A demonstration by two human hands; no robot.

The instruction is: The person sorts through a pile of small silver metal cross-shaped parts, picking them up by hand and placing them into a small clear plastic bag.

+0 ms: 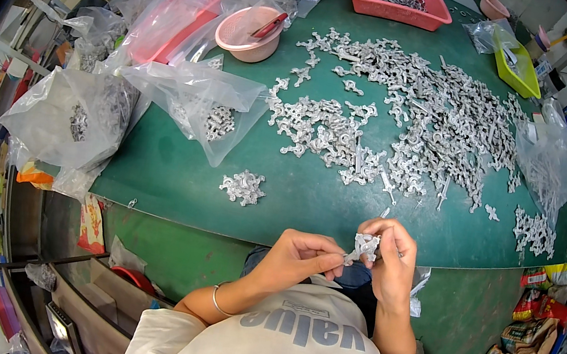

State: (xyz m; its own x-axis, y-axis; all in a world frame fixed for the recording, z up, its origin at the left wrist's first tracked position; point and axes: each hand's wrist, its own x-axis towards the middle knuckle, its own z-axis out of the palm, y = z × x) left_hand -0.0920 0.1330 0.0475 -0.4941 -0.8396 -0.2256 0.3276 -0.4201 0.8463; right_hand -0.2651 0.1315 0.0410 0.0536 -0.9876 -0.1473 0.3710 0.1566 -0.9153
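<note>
Close to my body, just off the near edge of the green table [192, 196], I hold a small cluster of silvery metal castings [365, 246] between both hands. My right hand [393, 256] is closed round its right side, with the fingers bent. My left hand [306, 257] pinches a piece at the cluster's lower left. Ahead of my hands, a large heap of similar grey castings [445, 128] spreads over the table. A smaller group of them [319, 131] lies to its left. One compact clump of castings [243, 187] sits alone near the table's front edge.
Clear plastic bags holding metal parts [76, 120] crowd the left side. A pink bowl [247, 31] with a red-handled tool stands behind them. At the far edge is a red tray of parts [398, 0]. A yellow-green basket [518, 65] and another plastic bag [553, 162] are on the right.
</note>
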